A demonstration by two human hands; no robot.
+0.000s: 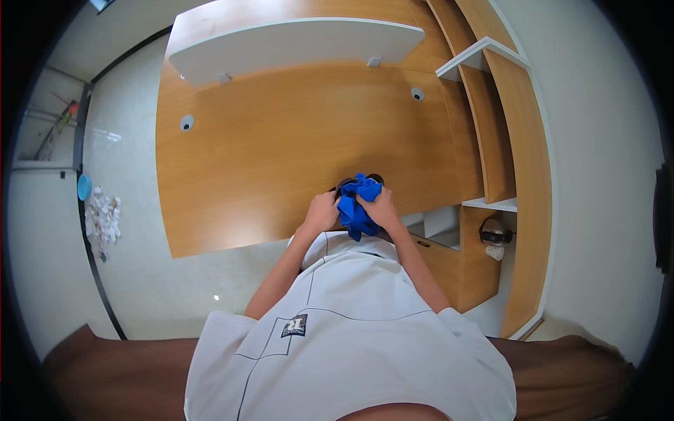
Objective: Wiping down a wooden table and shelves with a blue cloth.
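Note:
My left hand (321, 212) is closed on the edge of a black object with a curved band (345, 184), which looks like headphones. A crumpled blue cloth (358, 210) lies over most of it and hangs down toward my shirt. My right hand (380, 208) grips the cloth against the object's right side, where a dark rounded end shows above the fingers. Both hands are close together, at the near edge of the wooden desk (295, 137). The cloth hides much of the black object's shape.
A white panel (300, 47) stands across the desk's back. Wooden shelving (487, 131) runs along the right side, with a dark rounded object (495, 231) in a lower compartment. On the floor at far left are a blue basin (84, 187) and a pile of whitish scraps (103, 218).

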